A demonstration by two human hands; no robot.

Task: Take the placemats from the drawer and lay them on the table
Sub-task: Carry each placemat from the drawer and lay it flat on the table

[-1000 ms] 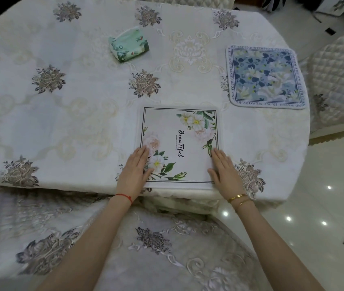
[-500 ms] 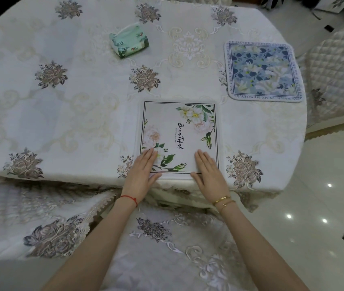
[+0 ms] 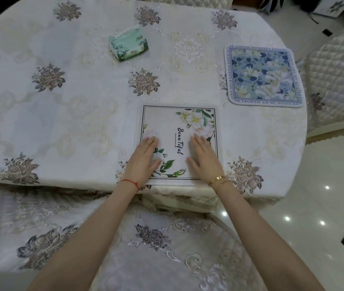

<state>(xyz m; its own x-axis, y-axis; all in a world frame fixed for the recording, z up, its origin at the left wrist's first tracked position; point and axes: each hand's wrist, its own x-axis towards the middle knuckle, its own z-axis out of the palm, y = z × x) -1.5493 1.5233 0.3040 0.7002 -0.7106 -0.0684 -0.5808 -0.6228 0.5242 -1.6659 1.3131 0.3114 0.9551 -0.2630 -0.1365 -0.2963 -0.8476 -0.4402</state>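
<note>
A white square placemat [image 3: 167, 120] with a black border, flowers and the word "Beautiful" lies flat at the table's near edge. My left hand [image 3: 143, 159] rests flat on its near left part, fingers straight. My right hand [image 3: 204, 157] lies flat on its near right part, fingers straight too. A second placemat [image 3: 262, 77], blue and floral with lettering round its rim, lies flat farther back on the right. The table [image 3: 72, 114] carries an embroidered white cloth. No drawer is in view.
A green tissue pack [image 3: 128, 46] lies at the back middle of the table. Quilted chair covers [image 3: 335, 85] stand close at the right edge. A cloth-covered chair [image 3: 156, 248] sits right below the table's near edge. Glossy floor tiles [image 3: 324, 206] show at the right.
Both hands have slid forward over the white placemat, and my right hand has moved inward from its right edge. The mat itself stays in place.
</note>
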